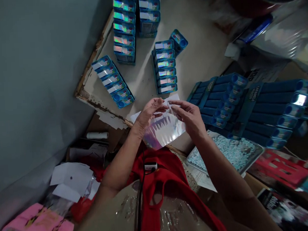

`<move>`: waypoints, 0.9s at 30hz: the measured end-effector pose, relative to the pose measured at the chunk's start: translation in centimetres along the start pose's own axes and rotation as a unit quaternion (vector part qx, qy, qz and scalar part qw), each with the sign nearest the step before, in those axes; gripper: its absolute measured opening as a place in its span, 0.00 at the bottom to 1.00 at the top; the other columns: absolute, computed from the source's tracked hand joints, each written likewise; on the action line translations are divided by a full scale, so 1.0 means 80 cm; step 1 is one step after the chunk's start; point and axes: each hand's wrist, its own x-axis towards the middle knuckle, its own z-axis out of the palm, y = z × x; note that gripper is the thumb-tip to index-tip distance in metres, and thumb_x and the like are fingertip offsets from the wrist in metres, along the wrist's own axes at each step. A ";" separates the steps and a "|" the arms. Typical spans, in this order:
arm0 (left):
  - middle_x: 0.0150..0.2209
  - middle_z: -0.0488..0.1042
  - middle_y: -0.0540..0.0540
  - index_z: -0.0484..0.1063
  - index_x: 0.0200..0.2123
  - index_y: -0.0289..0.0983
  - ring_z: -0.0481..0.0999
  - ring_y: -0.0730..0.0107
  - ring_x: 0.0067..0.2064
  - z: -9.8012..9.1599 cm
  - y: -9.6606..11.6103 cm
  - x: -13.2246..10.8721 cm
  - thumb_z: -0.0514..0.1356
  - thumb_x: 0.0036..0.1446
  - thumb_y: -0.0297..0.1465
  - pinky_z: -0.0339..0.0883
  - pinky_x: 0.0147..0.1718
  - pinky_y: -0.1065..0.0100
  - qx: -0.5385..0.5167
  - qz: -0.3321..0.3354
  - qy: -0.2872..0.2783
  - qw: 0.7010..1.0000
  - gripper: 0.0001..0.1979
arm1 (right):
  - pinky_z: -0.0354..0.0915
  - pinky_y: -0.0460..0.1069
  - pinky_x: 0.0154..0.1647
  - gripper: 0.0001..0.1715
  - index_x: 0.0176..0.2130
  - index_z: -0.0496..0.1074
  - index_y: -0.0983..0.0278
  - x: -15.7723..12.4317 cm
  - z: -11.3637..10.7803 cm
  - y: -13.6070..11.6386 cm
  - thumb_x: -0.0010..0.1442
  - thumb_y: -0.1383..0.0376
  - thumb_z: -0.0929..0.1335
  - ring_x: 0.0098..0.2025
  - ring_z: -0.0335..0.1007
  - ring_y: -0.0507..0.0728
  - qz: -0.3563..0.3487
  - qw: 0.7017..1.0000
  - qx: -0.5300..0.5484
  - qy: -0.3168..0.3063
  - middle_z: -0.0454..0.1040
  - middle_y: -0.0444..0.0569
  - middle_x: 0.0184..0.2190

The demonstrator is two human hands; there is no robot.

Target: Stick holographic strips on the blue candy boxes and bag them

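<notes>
Boxes (166, 72) on table (144, 78), tray (256, 153) right of sheet (167, 133)

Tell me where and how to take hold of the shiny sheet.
Probably pinch the sheet at its lower edge, coming from the wearer's side, thumb above and fingers beneath. It looks thin, and that edge seems to jut past the table, leaving room underneath. The left hand and right hand are up by its far part.

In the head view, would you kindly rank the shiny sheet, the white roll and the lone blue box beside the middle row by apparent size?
1. Shiny sheet, clearly largest
2. Lone blue box, partly hidden
3. White roll, smallest
</notes>
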 end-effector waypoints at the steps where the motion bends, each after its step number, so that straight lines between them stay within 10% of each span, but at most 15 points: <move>1: 0.46 0.83 0.41 0.76 0.45 0.40 0.83 0.59 0.49 0.000 -0.004 0.002 0.68 0.52 0.59 0.73 0.47 0.62 -0.016 -0.006 -0.002 1.000 0.30 | 0.65 0.48 0.28 0.22 0.44 0.83 0.59 -0.001 0.003 -0.002 0.54 0.49 0.78 0.30 0.70 0.53 0.000 1.000 -0.006 -0.010 0.78 0.45 0.29; 12: 0.41 0.79 0.47 0.74 0.41 0.38 0.78 0.67 0.43 0.007 -0.003 0.007 0.73 0.47 0.39 0.71 0.46 0.66 0.004 0.026 0.048 0.999 0.20 | 0.57 0.46 0.26 0.19 0.49 0.82 0.57 0.003 0.003 0.007 0.61 0.53 0.73 0.23 0.58 0.49 -0.035 0.993 -0.104 -0.034 0.72 0.40 0.24; 22: 0.37 0.78 0.48 0.73 0.36 0.38 0.78 0.68 0.41 0.025 -0.001 0.013 0.69 0.48 0.36 0.73 0.44 0.64 0.006 0.004 0.066 0.998 0.14 | 0.65 0.49 0.32 0.24 0.60 0.78 0.55 -0.002 -0.004 0.021 0.70 0.60 0.63 0.29 0.76 0.57 -0.219 0.866 -0.449 0.030 0.84 0.49 0.33; 27: 0.40 0.79 0.47 0.73 0.40 0.39 0.79 0.66 0.44 0.026 -0.007 0.015 0.70 0.49 0.36 0.73 0.46 0.64 0.012 0.009 0.075 0.997 0.16 | 0.69 0.51 0.36 0.27 0.65 0.74 0.55 0.002 -0.004 0.027 0.70 0.57 0.64 0.37 0.78 0.59 -0.176 0.919 -0.354 0.001 0.84 0.50 0.41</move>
